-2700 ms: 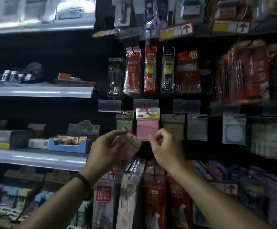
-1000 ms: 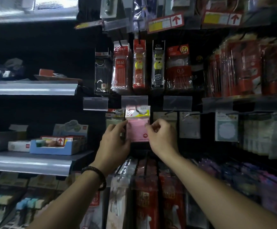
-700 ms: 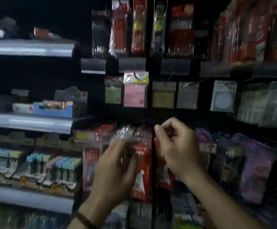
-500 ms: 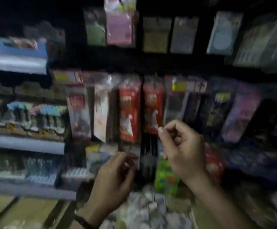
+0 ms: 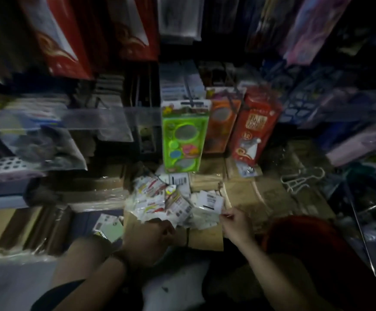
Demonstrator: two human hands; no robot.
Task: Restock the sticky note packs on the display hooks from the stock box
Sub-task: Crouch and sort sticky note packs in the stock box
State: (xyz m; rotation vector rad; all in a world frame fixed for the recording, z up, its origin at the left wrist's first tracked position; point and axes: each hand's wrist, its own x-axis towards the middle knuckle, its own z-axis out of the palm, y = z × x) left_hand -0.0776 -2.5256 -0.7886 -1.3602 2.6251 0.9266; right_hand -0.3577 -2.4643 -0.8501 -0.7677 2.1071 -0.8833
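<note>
Head view: a steep downward look is given onto the foot of a dim, motion-blurred shop display.
Left wrist: a dark wristband (image 5: 118, 258) is worn on it.
Left hand (image 5: 147, 236): it is held at the near edge of the pile with its fingers curled; whether anything is gripped cannot be told.
Right hand (image 5: 235, 225): its thumb and forefinger are brought together at the right edge of the pile; whether a pack is caught between them cannot be told.
Hands: they are kept apart, one at each near corner of the pile.
Stock box (image 5: 205, 237): a brown cardboard box is seen lying open low down, its near flap folded out towards the person.
Sticky note packs (image 5: 171, 199): a loose heap of small clear-wrapped packs is piled in the box, white labels and barcodes turned up.
Pale green pack (image 5: 113, 228): it is seen lying by itself just left of the box.
Wire hooks (image 5: 299, 180): white ones are seen lying on brown cardboard, right of the box.
Green blister pack (image 5: 184, 135): it is hung just beyond the pile.
Orange pack (image 5: 221, 124): it is hung beside the green one, on its right.
Red pack (image 5: 255, 124): it is hung furthest right of the three.
Red boxes (image 5: 54, 41): they are seen furthest away, at the upper left.
</note>
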